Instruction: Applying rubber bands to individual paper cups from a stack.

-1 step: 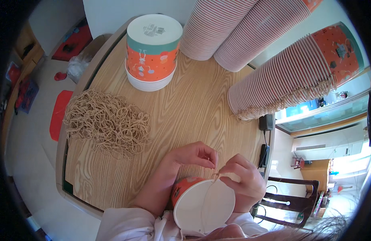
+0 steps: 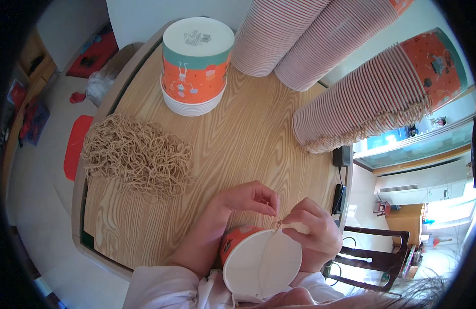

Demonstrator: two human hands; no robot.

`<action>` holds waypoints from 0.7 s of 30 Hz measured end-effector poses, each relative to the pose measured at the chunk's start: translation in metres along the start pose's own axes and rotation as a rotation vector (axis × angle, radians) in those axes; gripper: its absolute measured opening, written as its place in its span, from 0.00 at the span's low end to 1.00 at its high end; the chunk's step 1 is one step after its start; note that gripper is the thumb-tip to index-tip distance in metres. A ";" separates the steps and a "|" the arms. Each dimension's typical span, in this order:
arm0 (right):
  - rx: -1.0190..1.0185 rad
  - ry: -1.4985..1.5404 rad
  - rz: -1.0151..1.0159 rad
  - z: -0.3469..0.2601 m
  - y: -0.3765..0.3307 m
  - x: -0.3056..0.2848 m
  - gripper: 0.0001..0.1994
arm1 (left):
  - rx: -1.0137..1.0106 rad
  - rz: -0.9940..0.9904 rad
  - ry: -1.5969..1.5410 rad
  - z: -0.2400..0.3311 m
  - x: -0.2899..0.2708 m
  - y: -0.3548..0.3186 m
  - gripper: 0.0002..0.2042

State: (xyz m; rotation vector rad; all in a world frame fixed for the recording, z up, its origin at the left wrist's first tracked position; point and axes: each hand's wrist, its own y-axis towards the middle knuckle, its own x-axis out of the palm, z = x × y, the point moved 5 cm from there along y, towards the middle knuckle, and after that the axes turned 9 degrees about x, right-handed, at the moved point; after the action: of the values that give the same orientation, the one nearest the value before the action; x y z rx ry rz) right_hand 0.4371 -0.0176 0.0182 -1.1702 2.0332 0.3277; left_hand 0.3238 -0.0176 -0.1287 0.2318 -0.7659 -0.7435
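A paper bucket (image 2: 234, 241), orange outside and white inside, lies tilted against my body with its mouth facing up. A thin tan cord (image 2: 262, 263) runs across its opening, from the far rim down to the near side. At the far rim my right hand (image 2: 315, 226) pinches a short end of the cord between thumb and forefinger. Just left of it, above the rim, is my left hand (image 2: 252, 198), fingers curled and tips pressed together. Whether cord lies between those fingertips is too small to make out.
A loose heap of tan cords (image 2: 137, 157) lies at the table's left. Behind it stands a short upside-down bucket stack (image 2: 194, 77). Tall nested stacks (image 2: 281, 38) rise at the back; another stack (image 2: 361, 95), with cords hanging along it, leans right. A black adapter (image 2: 342, 156) sits at the right edge.
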 end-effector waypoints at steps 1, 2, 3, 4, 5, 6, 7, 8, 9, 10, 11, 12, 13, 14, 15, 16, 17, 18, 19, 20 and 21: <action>-0.014 -0.002 -0.022 -0.003 -0.002 -0.002 0.17 | -0.002 -0.001 -0.007 0.000 -0.001 0.001 0.03; -0.007 0.001 -0.023 -0.005 -0.002 -0.002 0.17 | 0.002 -0.008 0.004 0.001 -0.002 0.002 0.03; -0.041 -0.028 -0.044 -0.010 -0.002 -0.001 0.16 | 0.006 -0.013 0.016 0.002 -0.002 0.002 0.04; -0.074 -0.060 -0.059 -0.013 -0.002 0.001 0.15 | 0.002 -0.017 0.010 0.001 -0.002 0.004 0.04; -0.067 -0.058 -0.056 -0.014 -0.001 0.003 0.15 | 0.025 -0.020 -0.004 0.001 -0.003 0.006 0.03; -0.023 -0.129 -0.056 -0.013 0.001 0.007 0.14 | 0.049 -0.018 -0.014 0.002 -0.003 0.006 0.03; 0.020 -0.200 -0.057 -0.012 0.003 0.010 0.13 | 0.046 -0.016 -0.015 0.002 -0.003 0.005 0.03; 0.021 -0.198 -0.057 -0.013 0.005 0.012 0.13 | 0.042 -0.016 -0.012 0.001 -0.004 0.005 0.03; 0.023 -0.190 -0.046 -0.012 0.006 0.012 0.11 | 0.040 -0.018 -0.009 0.001 -0.004 0.005 0.03; 0.026 -0.183 -0.035 -0.012 0.007 0.012 0.10 | 0.040 -0.019 -0.008 0.002 -0.004 0.005 0.03; 0.026 -0.185 -0.034 -0.012 0.007 0.012 0.10 | 0.010 -0.019 -0.026 0.002 -0.003 0.005 0.04; 0.006 -0.159 -0.005 -0.013 0.006 0.010 0.09 | -0.020 -0.015 -0.041 0.002 -0.002 0.004 0.04; -0.015 -0.133 0.025 -0.014 0.006 0.009 0.08 | -0.018 -0.012 -0.039 0.002 -0.002 0.004 0.04; -0.018 -0.133 0.023 -0.015 0.006 0.008 0.08 | -0.007 -0.036 -0.020 0.003 0.000 0.005 0.04; -0.025 -0.121 0.035 -0.018 0.007 0.006 0.08 | 0.005 -0.061 -0.001 0.003 0.002 0.004 0.05; -0.032 -0.108 0.046 -0.020 0.008 0.005 0.07 | 0.007 -0.060 0.000 0.003 0.002 0.004 0.05; -0.034 -0.109 0.045 -0.018 0.008 0.007 0.07 | 0.001 -0.066 0.008 0.002 0.003 0.002 0.05; -0.041 -0.100 0.061 -0.014 0.009 0.009 0.07 | -0.003 -0.077 0.016 0.001 0.003 0.003 0.05; -0.049 -0.091 0.077 -0.012 0.010 0.010 0.07 | -0.001 -0.081 0.017 0.000 0.002 0.004 0.05; -0.048 -0.094 0.079 -0.012 0.010 0.011 0.07 | 0.017 -0.087 0.018 -0.001 0.001 0.003 0.06; -0.029 -0.083 0.085 -0.011 0.012 0.011 0.07 | 0.033 -0.089 0.022 -0.001 0.000 0.003 0.06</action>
State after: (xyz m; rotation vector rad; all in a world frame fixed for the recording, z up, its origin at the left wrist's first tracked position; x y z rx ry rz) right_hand 0.4187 -0.0240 0.0164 -1.0715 2.0156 0.4417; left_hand 0.3263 -0.0152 -0.1279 0.3054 -0.7512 -0.8113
